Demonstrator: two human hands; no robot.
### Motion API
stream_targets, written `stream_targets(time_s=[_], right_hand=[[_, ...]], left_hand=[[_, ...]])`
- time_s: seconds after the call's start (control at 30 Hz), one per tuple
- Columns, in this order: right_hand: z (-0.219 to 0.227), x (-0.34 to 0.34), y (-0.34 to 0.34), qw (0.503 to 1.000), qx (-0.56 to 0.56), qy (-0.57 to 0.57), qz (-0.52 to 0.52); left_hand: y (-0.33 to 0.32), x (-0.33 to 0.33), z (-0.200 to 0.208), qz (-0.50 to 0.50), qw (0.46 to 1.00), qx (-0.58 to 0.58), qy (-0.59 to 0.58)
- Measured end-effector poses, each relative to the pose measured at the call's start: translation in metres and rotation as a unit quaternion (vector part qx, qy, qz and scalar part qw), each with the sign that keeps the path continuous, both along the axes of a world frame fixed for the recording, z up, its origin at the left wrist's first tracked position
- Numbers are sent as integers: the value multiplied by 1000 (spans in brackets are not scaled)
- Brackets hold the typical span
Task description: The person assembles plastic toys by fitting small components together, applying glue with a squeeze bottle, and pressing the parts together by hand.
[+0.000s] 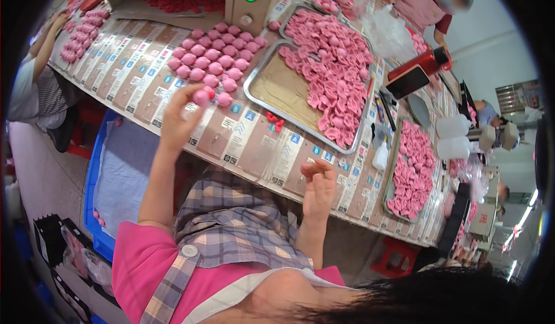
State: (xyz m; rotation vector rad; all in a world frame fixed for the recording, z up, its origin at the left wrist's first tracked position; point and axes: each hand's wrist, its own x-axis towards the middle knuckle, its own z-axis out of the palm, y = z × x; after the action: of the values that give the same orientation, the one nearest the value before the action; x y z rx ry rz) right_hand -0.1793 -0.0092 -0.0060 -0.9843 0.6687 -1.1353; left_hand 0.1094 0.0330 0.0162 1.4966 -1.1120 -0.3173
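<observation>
My left hand (180,119) pinches a round pink piece (200,97) between thumb and fingertips at the front of a group of similar pieces. These round pink pieces (215,68) stand in rows on the table. A small red part (209,93) shows right beside the held piece. My right hand (318,190) hovers by the table's front edge, fingers loosely bent and apart, with nothing visible in it. Between the hands lie a few small red parts (275,120). Behind them a metal tray (254,86) bears a heap of pink cup-like pieces (335,69).
A second tray (386,200) of pink pieces lies at right, near a white squeeze bottle (381,155). Behind are a phone (408,82) and a red flask (419,63). A machine box (237,3) with a green light stands at back. Co-workers sit left and far right.
</observation>
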Motion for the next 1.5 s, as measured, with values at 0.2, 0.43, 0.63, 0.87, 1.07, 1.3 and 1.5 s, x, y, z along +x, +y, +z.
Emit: stream_targets(time_s=[0.2, 0.43, 0.63, 0.87, 1.07, 1.3, 1.5], right_hand=[[-1, 7, -3, 999, 47, 10, 5], [6, 39, -36, 896, -217, 387, 24], [4, 82, -57, 768, -384, 511, -29], [2, 55, -46, 813, -312, 491, -19], [12, 8, -18, 867, -266, 417, -64], [12, -8, -5, 944, -113, 307, -37], [10, 1, -3, 985, -22, 168, -11]], left_hand=[[-2, 64, -20, 50, 975, 134, -168], [-2, 60, -21, 49, 971, 134, -192], [-12, 42, -3, 92, 981, 58, -160], [-100, -39, 5, -186, 978, 53, -75], [-176, -104, -33, -173, 954, 90, -229], [-166, -106, -38, -198, 948, 121, -216], [-129, -98, -12, -216, 965, 139, -52]])
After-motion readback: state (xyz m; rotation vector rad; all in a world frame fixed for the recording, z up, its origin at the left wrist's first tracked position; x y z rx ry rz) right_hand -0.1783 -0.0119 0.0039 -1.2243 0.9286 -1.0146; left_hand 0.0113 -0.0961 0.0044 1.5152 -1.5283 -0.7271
